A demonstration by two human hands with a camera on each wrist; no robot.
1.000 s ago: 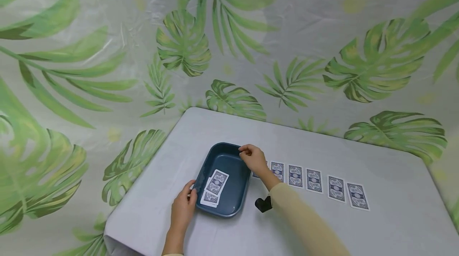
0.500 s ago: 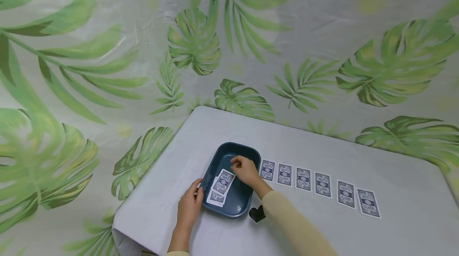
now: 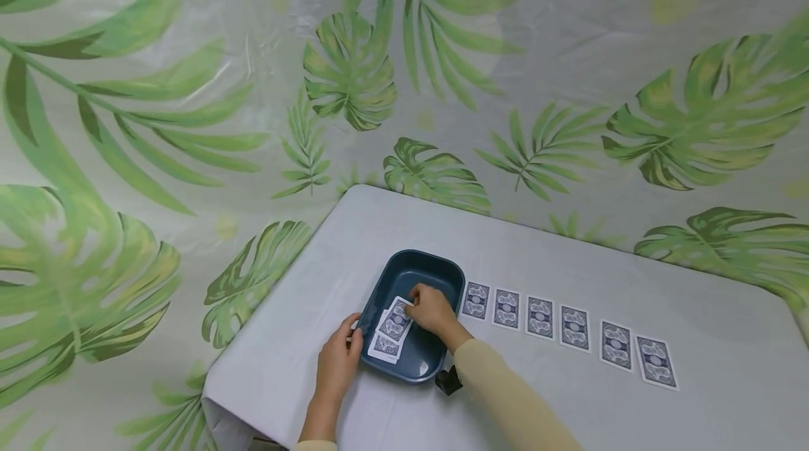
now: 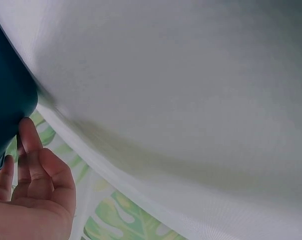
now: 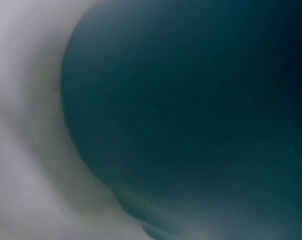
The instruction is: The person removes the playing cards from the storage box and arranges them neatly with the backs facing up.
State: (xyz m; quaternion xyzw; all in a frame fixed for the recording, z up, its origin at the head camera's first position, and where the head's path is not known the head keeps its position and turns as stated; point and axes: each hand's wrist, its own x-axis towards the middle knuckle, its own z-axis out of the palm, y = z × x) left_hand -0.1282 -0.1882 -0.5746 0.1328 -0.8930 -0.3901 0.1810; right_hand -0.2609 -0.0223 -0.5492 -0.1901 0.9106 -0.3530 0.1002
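A dark teal rectangular tray (image 3: 418, 360) stands on the white table. Inside, towards its near left corner, lies an overlapping pile of playing cards (image 3: 387, 347), blue patterned backs up. My left hand (image 3: 338, 360) is at the tray's left side; in the left wrist view its relaxed fingers (image 4: 31, 137) touch the outer wall. My right hand (image 3: 432, 309) reaches over the right rim into the tray. Its fingers are bent, with the tips at the right edge of the top card (image 3: 395, 323); I cannot tell whether they pinch it. The right wrist view shows blurred tray wall.
Several playing cards (image 3: 574, 328) lie face down in a spaced row to the right of the tray. A small black object (image 3: 447, 381) shows beside my right wrist. Behind the table (image 3: 537, 247) hangs a leaf-patterned sheet (image 3: 455, 72).
My right hand has moved from the tray's far right rim down and inward to the card pile. My left hand stays at the tray's side. The head view has shifted a little.
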